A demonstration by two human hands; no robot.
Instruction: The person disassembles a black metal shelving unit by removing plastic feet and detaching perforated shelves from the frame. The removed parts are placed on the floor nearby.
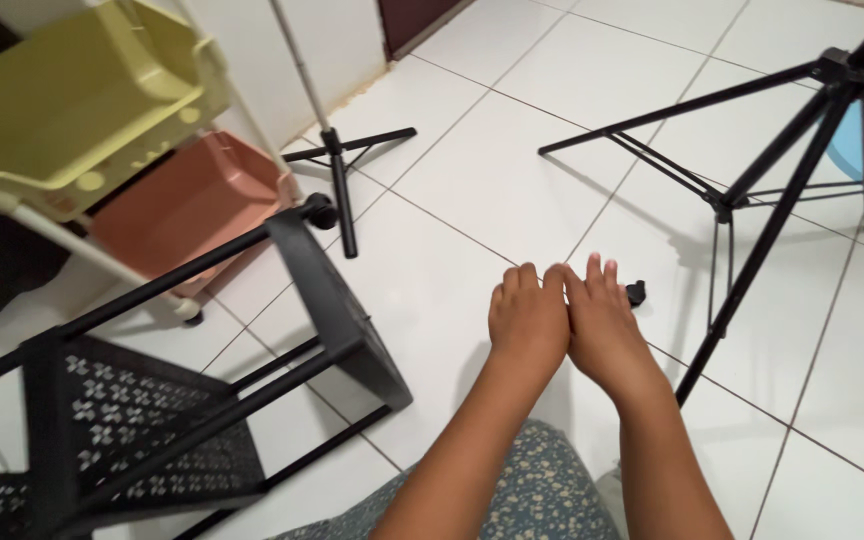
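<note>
My left hand [526, 322] and my right hand [604, 322] lie side by side, backs up, touching along their inner edges above the white tiled floor [472, 180]. The fingers of both curl downward and I see nothing held in either. A small black piece [636, 293] sits on the floor just past my right hand's fingertips. A black metal rack [182, 390] with perforated shelves lies tipped over on the floor to the left of my left arm.
A black tripod [752, 190] stands at the right, one leg reaching down close to my right forearm. A thinner black stand [340, 170] is at the top middle. A trolley with yellow [72, 90] and pink [192, 200] bins stands at the upper left. Patterned blue fabric [522, 500] covers my lap.
</note>
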